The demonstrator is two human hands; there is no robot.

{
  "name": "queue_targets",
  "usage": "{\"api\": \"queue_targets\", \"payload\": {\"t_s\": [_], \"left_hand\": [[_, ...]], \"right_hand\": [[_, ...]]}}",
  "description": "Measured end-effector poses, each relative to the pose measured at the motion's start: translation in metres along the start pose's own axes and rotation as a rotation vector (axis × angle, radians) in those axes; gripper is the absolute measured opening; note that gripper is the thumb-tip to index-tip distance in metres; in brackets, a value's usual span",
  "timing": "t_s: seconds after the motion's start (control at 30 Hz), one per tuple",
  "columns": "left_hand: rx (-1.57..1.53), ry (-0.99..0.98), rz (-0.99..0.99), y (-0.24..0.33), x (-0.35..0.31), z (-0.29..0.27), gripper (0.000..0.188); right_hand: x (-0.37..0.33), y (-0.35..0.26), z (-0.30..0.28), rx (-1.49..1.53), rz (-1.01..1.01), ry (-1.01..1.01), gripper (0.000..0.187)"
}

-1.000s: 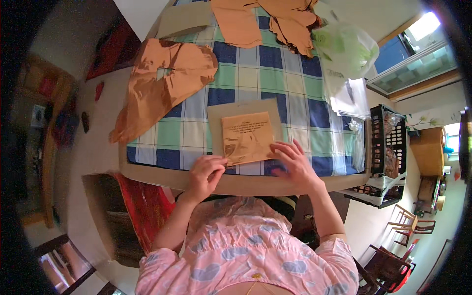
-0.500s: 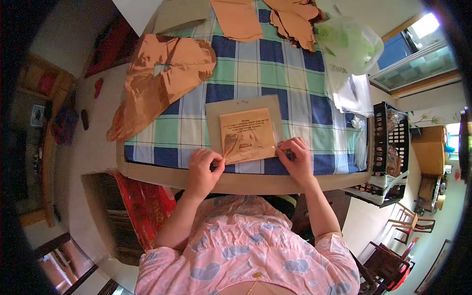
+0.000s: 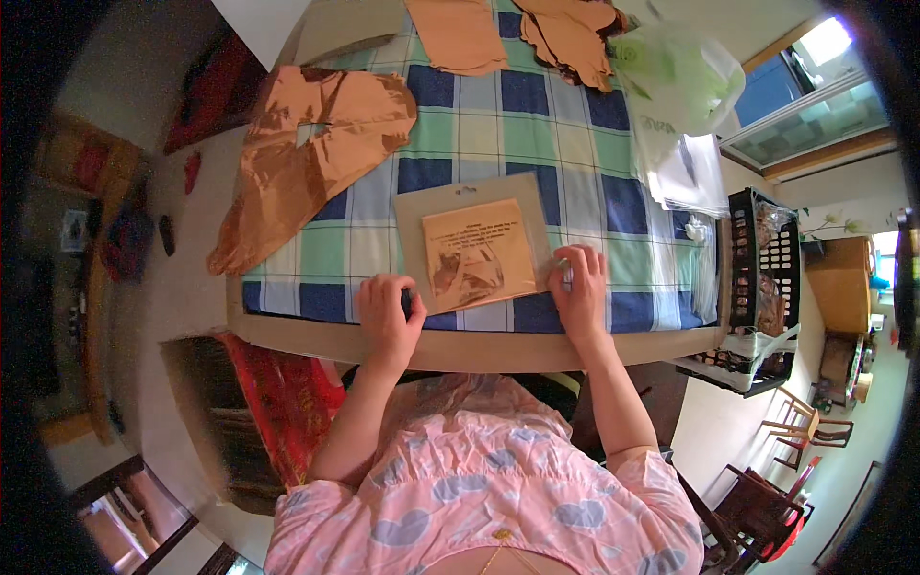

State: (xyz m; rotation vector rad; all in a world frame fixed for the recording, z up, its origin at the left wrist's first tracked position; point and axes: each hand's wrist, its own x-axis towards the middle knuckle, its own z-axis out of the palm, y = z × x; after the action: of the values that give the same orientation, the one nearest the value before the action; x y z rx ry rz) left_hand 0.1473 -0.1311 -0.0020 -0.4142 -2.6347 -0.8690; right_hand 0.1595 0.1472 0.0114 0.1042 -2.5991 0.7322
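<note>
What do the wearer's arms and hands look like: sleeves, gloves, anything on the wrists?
Left hand and right hand are bare, no gloves. No watch or bracelet shows on either wrist. The pink left sleeve and right sleeve are loose, carry grey-blue patches and stop near the elbow, leaving the forearms bare. No cables visible on either arm.

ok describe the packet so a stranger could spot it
Find the checked cloth. Near its front edge, between the left hand and right hand, lies the packet. Unlike the crumpled foil, it is flat and beige-edged, with dark print on orange.
</note>
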Motion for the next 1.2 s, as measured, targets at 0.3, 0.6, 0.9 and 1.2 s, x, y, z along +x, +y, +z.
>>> {"api": "queue_targets", "payload": {"t_s": [0.3, 0.6, 0.9, 1.2], "left_hand": [[0.125, 0.084, 0.054, -0.006, 0.002, -0.015, 0.031], [-0.018, -0.035, 0.093, -0.010, 0.022, -0.030, 0.026], [-0.392, -0.824, 0.090, 0.083, 0.138, -0.145, 0.060], [0.071, -0.802, 0.030, 0.074, 0.119, -0.240, 0.024]], "right_hand": [[0.001, 0.007, 0.009, -0.054, 0.030, 0.064, 0.022], [-0.014, 0.006, 0.002, 0.254, 0.291, 0.050, 0.012], [-0.045, -0.065, 0.019, 0.813, -0.018, 0.487, 0.017], [-0.057, -0.020, -0.012, 0.642, 0.532, 0.118, 0.017]]}}
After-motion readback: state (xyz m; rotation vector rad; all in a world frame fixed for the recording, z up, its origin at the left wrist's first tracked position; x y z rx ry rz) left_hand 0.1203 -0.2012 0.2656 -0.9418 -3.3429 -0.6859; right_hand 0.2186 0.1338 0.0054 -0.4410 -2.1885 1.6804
